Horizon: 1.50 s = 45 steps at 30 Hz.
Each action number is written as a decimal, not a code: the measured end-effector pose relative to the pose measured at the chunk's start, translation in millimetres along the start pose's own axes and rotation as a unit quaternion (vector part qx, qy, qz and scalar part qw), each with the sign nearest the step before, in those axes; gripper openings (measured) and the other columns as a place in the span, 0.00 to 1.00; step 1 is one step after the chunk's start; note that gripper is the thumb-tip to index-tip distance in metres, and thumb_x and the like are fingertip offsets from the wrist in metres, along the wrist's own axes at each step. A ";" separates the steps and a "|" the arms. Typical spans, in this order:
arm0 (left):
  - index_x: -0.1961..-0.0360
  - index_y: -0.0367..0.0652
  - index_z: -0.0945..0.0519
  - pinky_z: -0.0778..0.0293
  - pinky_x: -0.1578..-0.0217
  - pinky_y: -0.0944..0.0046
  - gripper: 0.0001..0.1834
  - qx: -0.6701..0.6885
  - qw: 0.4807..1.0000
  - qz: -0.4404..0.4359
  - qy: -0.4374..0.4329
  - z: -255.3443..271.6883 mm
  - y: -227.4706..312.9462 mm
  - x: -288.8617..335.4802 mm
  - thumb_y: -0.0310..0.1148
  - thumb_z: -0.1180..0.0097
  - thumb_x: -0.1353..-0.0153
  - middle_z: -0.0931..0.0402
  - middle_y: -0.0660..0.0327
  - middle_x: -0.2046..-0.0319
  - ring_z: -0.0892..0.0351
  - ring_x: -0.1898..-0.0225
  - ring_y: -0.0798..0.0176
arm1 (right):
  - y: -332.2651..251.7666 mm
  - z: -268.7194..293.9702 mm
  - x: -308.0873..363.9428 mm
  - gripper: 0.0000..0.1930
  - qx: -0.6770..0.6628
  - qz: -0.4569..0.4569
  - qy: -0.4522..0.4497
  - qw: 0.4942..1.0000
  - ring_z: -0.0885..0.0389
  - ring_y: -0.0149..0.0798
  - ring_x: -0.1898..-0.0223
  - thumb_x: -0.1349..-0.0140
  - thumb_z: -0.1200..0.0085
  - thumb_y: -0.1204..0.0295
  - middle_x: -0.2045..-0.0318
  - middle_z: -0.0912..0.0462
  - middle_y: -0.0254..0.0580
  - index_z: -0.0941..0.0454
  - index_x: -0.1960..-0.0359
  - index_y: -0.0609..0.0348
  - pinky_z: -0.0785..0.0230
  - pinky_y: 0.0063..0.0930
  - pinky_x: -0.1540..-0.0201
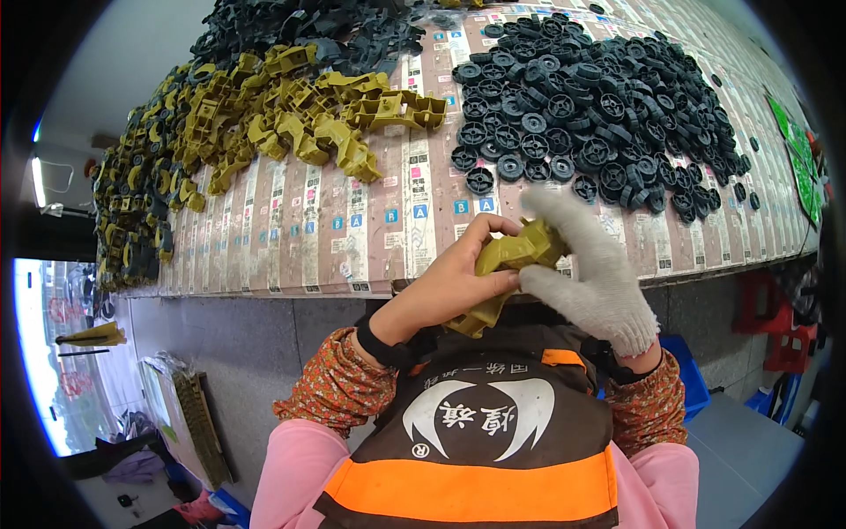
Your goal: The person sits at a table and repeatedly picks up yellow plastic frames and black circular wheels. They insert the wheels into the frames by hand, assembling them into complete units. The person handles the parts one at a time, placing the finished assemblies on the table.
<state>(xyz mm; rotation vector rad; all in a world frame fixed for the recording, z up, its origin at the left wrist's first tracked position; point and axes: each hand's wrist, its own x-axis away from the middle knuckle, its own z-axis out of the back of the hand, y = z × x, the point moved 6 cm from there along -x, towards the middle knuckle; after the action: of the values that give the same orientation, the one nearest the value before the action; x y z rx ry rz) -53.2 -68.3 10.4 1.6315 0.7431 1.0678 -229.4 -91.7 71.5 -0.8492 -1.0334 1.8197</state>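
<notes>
Just off the table's near edge, I hold an olive-yellow plastic toy vehicle body (522,252) in front of my apron. My bare left hand (451,280) grips it from the left, thumb across the near side and index finger over the far side. On the right, my right hand (601,280) wears a pale knitted glove. Its thumb and fingers close around the right end of the body. Whatever lies under the gloved fingers is hidden. Beyond my hands lies a large heap of dark toy wheels (608,108).
More yellow vehicle bodies (291,115) are piled at the table's left, with dark plastic parts (308,31) behind them. Bodies fitted with wheels (134,207) crowd the left edge. Tape-striped cardboard (388,242) covers the table. A blue bin (686,375) and red stools (775,322) stand at right.
</notes>
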 end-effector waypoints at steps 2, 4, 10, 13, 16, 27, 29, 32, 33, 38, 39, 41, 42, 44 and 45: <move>0.28 0.47 0.40 0.22 0.49 0.63 0.35 0.076 0.996 0.033 -0.024 3.4 4.2 4.6 0.36 0.37 0.31 0.22 0.54 0.47 0.20 0.49 0.64 | 18.4 -3.9 1.9 0.28 -0.063 -0.019 -0.048 0.997 0.16 0.38 0.48 0.40 0.32 0.73 0.46 0.18 0.46 0.26 0.37 0.60 0.22 0.33 0.45; 0.23 0.52 0.45 0.21 0.48 0.61 0.42 0.217 0.973 0.071 -0.037 16.3 -3.0 13.3 0.45 0.36 0.31 0.23 0.50 0.41 0.19 0.44 0.58 | 39.7 2.1 10.9 0.25 -0.206 -0.138 -0.008 0.969 0.17 0.36 0.50 0.39 0.33 0.73 0.48 0.19 0.44 0.26 0.40 0.60 0.21 0.31 0.47; 0.19 0.57 0.54 0.25 0.35 0.47 0.46 0.331 0.940 -0.075 -0.021 18.7 -17.2 10.5 0.43 0.37 0.28 0.36 0.51 0.29 0.33 0.27 0.51 | 55.9 -15.4 39.8 0.20 -0.363 -0.290 0.128 0.876 0.16 0.32 0.61 0.32 0.37 0.68 0.55 0.20 0.45 0.31 0.47 0.67 0.18 0.24 0.63; 0.22 0.57 0.50 0.22 0.37 0.48 0.43 0.314 0.937 -0.110 0.110 11.9 -18.3 1.5 0.34 0.36 0.28 0.33 0.52 0.32 0.28 0.31 0.51 | 40.9 -35.1 42.3 0.22 -0.256 -0.269 0.013 0.929 0.16 0.32 0.62 0.31 0.35 0.65 0.58 0.19 0.44 0.31 0.46 0.65 0.20 0.24 0.63; 0.29 0.52 0.40 0.17 0.44 0.54 0.33 0.358 0.917 -0.078 0.158 25.7 -18.8 0.5 0.30 0.36 0.29 0.24 0.57 0.41 0.20 0.41 0.58 | 37.2 -3.6 17.9 0.12 -0.020 -0.103 0.056 0.993 0.16 0.39 0.65 0.30 0.39 0.70 0.64 0.18 0.45 0.24 0.50 0.62 0.21 0.32 0.60; 0.29 0.52 0.40 0.14 0.52 0.58 0.32 0.354 0.921 -0.069 0.149 19.7 -23.0 5.8 0.34 0.37 0.27 0.21 0.57 0.46 0.18 0.49 0.64 | 68.6 26.2 -43.8 0.13 0.477 -0.051 0.102 0.871 0.16 0.56 0.56 0.32 0.41 0.68 0.58 0.20 0.52 0.23 0.50 0.60 0.21 0.48 0.57; 0.30 0.50 0.38 0.14 0.52 0.59 0.30 0.353 0.919 -0.069 0.159 18.1 -25.6 5.0 0.35 0.38 0.26 0.21 0.58 0.45 0.17 0.49 0.64 | 68.3 23.9 -40.1 0.12 0.476 -0.042 0.111 0.871 0.16 0.55 0.56 0.34 0.40 0.69 0.58 0.20 0.51 0.24 0.53 0.59 0.21 0.48 0.57; 0.31 0.46 0.34 0.13 0.53 0.60 0.27 0.346 0.919 -0.066 0.175 15.2 -30.8 4.0 0.37 0.39 0.26 0.20 0.56 0.46 0.16 0.50 0.64 | 64.5 16.6 -32.0 0.10 0.482 -0.012 0.102 0.870 0.16 0.54 0.57 0.36 0.38 0.71 0.59 0.20 0.49 0.23 0.57 0.58 0.20 0.47 0.57; 0.31 0.47 0.34 0.13 0.53 0.60 0.27 0.350 0.919 -0.062 0.173 14.1 -32.2 3.9 0.37 0.38 0.26 0.20 0.57 0.46 0.16 0.50 0.64 | 63.7 13.6 -29.3 0.09 0.476 0.004 0.098 0.874 0.16 0.53 0.57 0.36 0.38 0.72 0.59 0.20 0.48 0.23 0.57 0.58 0.20 0.47 0.57; 0.27 0.52 0.38 0.14 0.52 0.60 0.33 0.329 0.928 -0.049 0.166 6.0 -31.7 2.8 0.37 0.36 0.27 0.23 0.61 0.47 0.17 0.49 0.65 | 45.0 -0.1 -13.5 0.10 0.189 0.052 0.100 0.976 0.14 0.48 0.61 0.35 0.39 0.75 0.61 0.15 0.47 0.18 0.52 0.60 0.22 0.41 0.59; 0.26 0.54 0.41 0.15 0.51 0.61 0.35 0.329 0.931 -0.039 0.154 4.4 -32.3 3.3 0.36 0.36 0.27 0.24 0.62 0.45 0.19 0.48 0.65 | 47.6 -5.1 -11.3 0.11 0.109 0.011 0.093 0.990 0.14 0.46 0.62 0.34 0.40 0.76 0.62 0.14 0.46 0.18 0.50 0.60 0.22 0.39 0.59; 0.24 0.56 0.43 0.16 0.50 0.61 0.38 0.315 0.938 -0.036 0.138 0.3 -31.7 3.3 0.34 0.35 0.28 0.26 0.63 0.43 0.20 0.47 0.66 | 47.8 -18.6 -8.0 0.13 -0.029 -0.073 0.074 0.994 0.12 0.40 0.63 0.31 0.41 0.75 0.62 0.13 0.45 0.19 0.46 0.61 0.22 0.34 0.59; 0.24 0.57 0.44 0.16 0.49 0.61 0.38 0.302 0.943 -0.042 0.136 -2.7 -30.2 3.4 0.33 0.35 0.28 0.26 0.63 0.43 0.20 0.46 0.66 | 45.5 -25.0 -6.3 0.14 -0.084 -0.118 0.066 0.987 0.12 0.37 0.62 0.30 0.42 0.75 0.63 0.12 0.44 0.19 0.43 0.61 0.21 0.31 0.59; 0.23 0.57 0.45 0.19 0.46 0.62 0.39 0.272 0.952 -0.050 0.131 -6.7 -25.6 5.2 0.31 0.35 0.28 0.28 0.63 0.40 0.22 0.44 0.67 | 35.6 -27.9 -6.8 0.15 -0.087 -0.108 0.076 0.987 0.11 0.38 0.61 0.30 0.42 0.76 0.61 0.12 0.45 0.20 0.43 0.62 0.21 0.31 0.58; 0.23 0.57 0.45 0.20 0.45 0.62 0.39 0.265 0.953 -0.058 0.133 -7.4 -25.9 5.0 0.31 0.35 0.28 0.28 0.63 0.40 0.23 0.43 0.67 | 33.4 -28.6 -6.2 0.15 -0.088 -0.102 0.081 0.988 0.11 0.38 0.60 0.30 0.42 0.76 0.61 0.12 0.45 0.20 0.43 0.63 0.20 0.31 0.57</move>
<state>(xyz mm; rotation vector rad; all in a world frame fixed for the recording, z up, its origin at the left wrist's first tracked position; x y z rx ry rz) -57.1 -53.1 -12.1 1.8736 1.3802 1.0709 -214.0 -98.2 30.4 -0.9430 -1.1439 1.4800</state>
